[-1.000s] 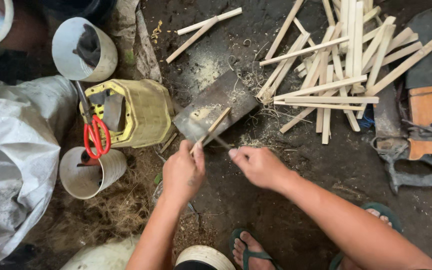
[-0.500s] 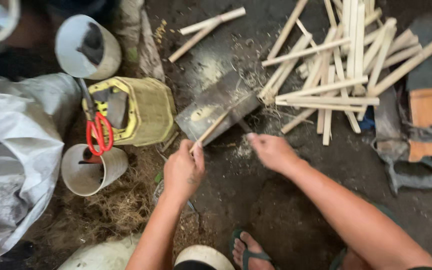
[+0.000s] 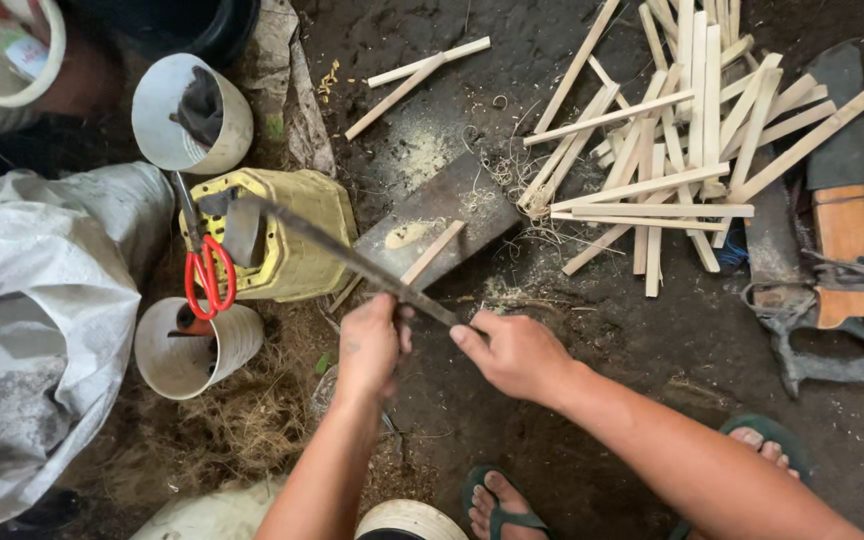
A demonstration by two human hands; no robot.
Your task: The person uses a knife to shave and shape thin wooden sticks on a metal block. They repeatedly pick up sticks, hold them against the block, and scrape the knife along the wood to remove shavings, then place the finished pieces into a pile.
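Splitting step in hand: left hand (image 3: 370,345) gripping stick (image 3: 432,253) on board (image 3: 452,200), right hand (image 3: 517,352) clasping blade (image 3: 352,258); next calls for steady, centred pressure.

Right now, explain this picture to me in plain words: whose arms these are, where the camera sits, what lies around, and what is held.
The camera sits on a person's head and looks straight down, so both bare arms are that person's own. The left hand and the right hand meet on a long, thin dark blade slanting up to the left, over a dark flat wooden board on the dirt ground. A pile of pale split wood sticks lies at upper right, and a handsaw beside it. At left are red-handled scissors, a yellow plastic container, two white cut-off pots and a white sack. Sandalled feet show below.
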